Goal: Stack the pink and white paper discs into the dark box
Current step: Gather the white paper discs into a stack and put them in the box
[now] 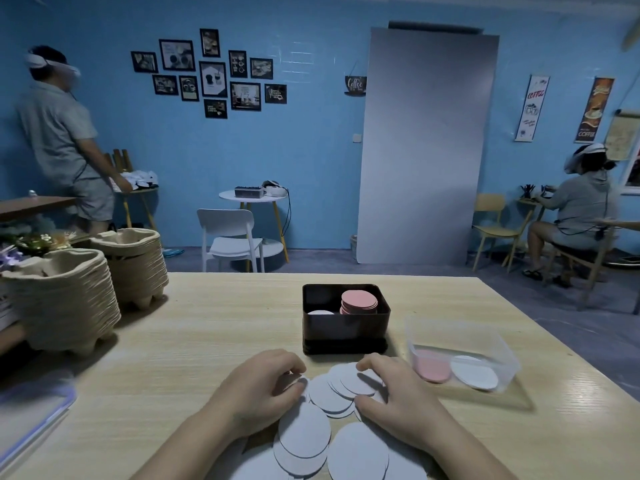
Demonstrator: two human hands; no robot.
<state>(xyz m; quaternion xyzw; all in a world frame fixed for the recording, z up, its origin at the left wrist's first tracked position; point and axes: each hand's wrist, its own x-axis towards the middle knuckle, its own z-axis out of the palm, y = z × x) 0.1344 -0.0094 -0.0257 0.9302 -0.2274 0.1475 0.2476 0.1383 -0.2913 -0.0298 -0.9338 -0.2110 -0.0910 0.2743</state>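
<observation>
Loose white discs (304,431), bottom centre: gathering under curled left hand (256,393) and right hand (398,400); cannot tell whether pinched. Probably needs squaring, then lifting into dark box (346,327).

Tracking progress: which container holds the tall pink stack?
The dark box; its pink stack nearly reaches the rim. The clear tub to its right holds only thin layers.

dark box (345,328) | pink discs (359,301) | white discs (330,397) | pale woodgrain table (207,341) | blue wall (311,133)
</observation>
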